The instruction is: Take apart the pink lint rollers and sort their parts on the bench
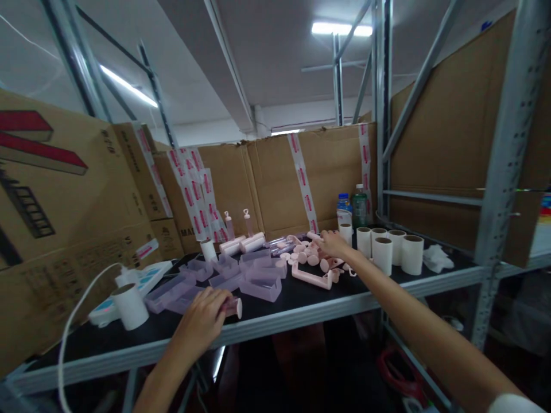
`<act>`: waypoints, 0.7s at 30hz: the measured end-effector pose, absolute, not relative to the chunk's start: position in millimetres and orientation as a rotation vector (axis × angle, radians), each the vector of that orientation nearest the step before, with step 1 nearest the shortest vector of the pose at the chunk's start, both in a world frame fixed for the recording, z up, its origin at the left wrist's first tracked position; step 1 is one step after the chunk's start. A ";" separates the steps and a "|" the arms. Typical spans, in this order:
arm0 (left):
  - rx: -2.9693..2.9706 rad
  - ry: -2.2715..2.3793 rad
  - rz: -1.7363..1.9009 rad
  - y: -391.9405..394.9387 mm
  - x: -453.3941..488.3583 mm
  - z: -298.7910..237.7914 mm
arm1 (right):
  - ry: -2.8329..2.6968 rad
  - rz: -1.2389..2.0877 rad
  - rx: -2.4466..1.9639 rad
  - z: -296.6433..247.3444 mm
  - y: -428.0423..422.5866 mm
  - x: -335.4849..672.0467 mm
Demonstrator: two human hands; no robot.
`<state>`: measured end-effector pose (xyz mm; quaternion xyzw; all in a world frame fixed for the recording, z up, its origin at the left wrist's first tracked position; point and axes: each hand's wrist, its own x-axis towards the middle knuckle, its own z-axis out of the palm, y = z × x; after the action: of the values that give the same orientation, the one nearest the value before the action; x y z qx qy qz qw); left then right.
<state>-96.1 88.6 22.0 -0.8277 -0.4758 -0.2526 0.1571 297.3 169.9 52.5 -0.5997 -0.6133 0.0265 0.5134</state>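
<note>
My left hand (208, 310) is closed around a small clear tube with a pale pink end cap (235, 308), just above the shelf's front edge. My fingers cover most of the tube. Farther back, my right hand (333, 244) reaches into a heap of pink plastic parts (309, 252), its fingers closed on a pale pink stick-like part (314, 236). A pink U-shaped handle (312, 277) lies in front of the heap. Translucent purple trays (260, 284) are piled loosely beside my left hand. Clear tubes (279, 245) lie behind them.
White cardboard-like rolls (412, 255) stand at the right beside crumpled tissue (438, 258). Another white roll (130, 307) and a power strip (152, 278) with a cable are at left. Two bottles (360, 205) stand at the back. Cardboard walls (275, 183) and metal posts (503, 137) enclose the shelf.
</note>
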 end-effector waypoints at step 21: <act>-2.834 -1.719 -1.751 247.9 105.2 107.4 | -1.455 0.511 -1.234 36.4 189.3 293.9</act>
<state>105.2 247.9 107.4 -0.7214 -0.4377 -0.4457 -0.2988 293.9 189.3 36.4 -0.5213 -0.6151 0.2161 0.5507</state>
